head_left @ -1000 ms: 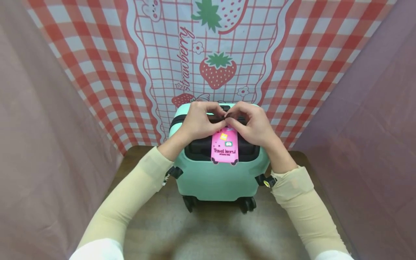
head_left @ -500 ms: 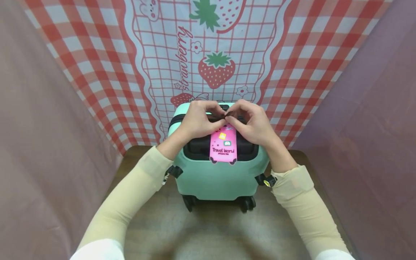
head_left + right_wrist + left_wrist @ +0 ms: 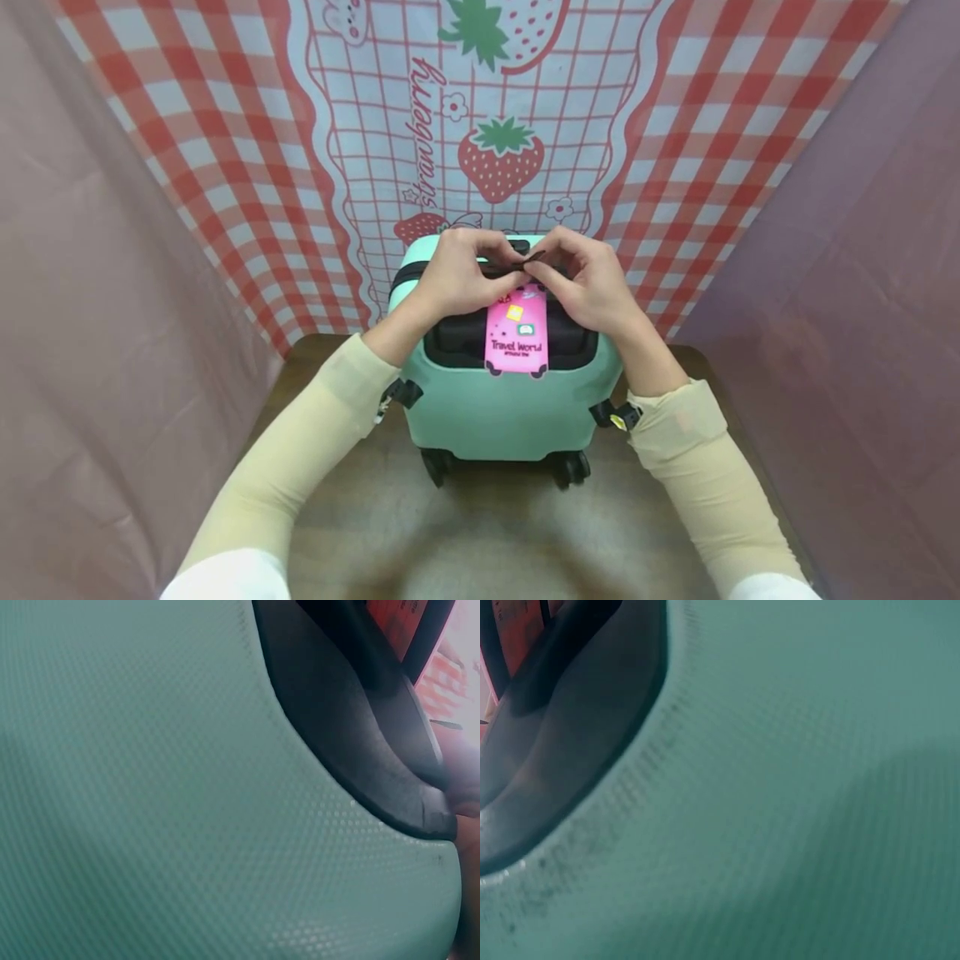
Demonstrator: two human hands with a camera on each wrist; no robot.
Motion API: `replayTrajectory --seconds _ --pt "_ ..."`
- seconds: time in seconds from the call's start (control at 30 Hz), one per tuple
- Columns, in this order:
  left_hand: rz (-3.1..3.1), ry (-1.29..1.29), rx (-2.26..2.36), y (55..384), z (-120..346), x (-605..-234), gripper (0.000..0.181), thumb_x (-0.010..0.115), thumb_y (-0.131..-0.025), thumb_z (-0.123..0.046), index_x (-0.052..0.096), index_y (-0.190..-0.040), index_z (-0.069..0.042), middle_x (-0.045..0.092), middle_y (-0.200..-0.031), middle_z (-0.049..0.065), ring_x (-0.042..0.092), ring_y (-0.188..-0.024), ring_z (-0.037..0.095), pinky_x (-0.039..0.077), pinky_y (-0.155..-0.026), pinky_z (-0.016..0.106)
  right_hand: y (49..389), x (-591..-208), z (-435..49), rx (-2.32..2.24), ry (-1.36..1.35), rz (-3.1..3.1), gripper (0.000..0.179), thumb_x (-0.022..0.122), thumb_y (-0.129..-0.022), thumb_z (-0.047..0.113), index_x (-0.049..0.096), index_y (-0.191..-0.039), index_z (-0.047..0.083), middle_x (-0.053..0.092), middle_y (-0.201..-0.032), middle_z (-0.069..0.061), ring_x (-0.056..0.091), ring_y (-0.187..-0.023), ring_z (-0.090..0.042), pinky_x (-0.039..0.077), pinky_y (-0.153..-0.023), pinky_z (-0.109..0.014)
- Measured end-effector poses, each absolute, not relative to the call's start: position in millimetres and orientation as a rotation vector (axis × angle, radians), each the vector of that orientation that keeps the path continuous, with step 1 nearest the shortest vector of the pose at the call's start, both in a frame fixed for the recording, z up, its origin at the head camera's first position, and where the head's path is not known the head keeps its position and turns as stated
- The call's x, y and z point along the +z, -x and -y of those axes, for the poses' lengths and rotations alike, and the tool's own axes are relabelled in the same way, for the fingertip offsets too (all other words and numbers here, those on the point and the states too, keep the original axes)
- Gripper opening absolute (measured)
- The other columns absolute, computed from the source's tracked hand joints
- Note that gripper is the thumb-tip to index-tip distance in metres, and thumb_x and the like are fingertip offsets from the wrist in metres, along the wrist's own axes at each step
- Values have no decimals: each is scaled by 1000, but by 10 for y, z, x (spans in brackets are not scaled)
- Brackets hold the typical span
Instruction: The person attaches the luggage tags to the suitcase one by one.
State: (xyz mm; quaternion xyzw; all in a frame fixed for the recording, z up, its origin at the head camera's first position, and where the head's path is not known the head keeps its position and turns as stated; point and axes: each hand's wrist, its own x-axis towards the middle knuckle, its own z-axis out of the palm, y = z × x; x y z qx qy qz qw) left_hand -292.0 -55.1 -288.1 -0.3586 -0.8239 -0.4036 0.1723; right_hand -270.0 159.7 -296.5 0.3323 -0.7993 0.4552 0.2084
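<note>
A small mint-green suitcase (image 3: 510, 417) stands upright in the head view, with a black recessed panel (image 3: 453, 342) on its near top side. Over that panel hangs a pink luggage tag (image 3: 516, 343) printed "Travel World". My left hand (image 3: 463, 271) and right hand (image 3: 588, 279) meet above the tag, thumbs and forefingers pinching its thin dark strap (image 3: 534, 257). The strap's tip pokes up between the fingertips, which partly hide the rest. Both wrist views show mostly the suitcase's textured green shell (image 3: 795, 787) and the black panel (image 3: 330, 727).
The suitcase's black wheels (image 3: 573, 469) rest on a brown wooden table (image 3: 495, 542). Close behind it hangs a red-and-white strawberry cloth (image 3: 502, 108). Plain pinkish curtains (image 3: 97, 333) close in both sides.
The strap's dark tip now sticks out farther up and right between the fingertips. My hands have risen very slightly, and the pink luggage tag hangs nearly where it was.
</note>
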Motion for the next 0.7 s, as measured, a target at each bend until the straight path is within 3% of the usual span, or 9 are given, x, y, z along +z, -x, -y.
replayTrajectory --seconds 0.23,0.47,0.7 --pt "2448 974 -1178 2938 580 -2856 28 87 -85 -28 82 -105 -9 83 -96 6 80 -87 15 64 -83 32 2716 -2955 -1591 1272 -892 2266 8 68 -103 7 65 -104 0 66 -90 -10 55 -67 -13 45 -61 -21" --pt "2553 963 -1244 2947 594 -2807 23 86 -85 -24 82 -101 -8 82 -97 7 80 -90 16 64 -84 32 2737 -2943 -1581 1297 -924 2235 29 66 -104 4 44 -121 -1 68 -87 -16 56 -70 -14 44 -62 -22" --pt "2586 936 -1299 2927 606 -2782 24 87 -87 -24 81 -104 -8 82 -100 8 80 -92 17 64 -84 32 2731 -2965 -1577 1236 -882 2218 20 76 -98 7 70 -116 1 67 -105 -14 60 -78 -11 50 -70 -16"
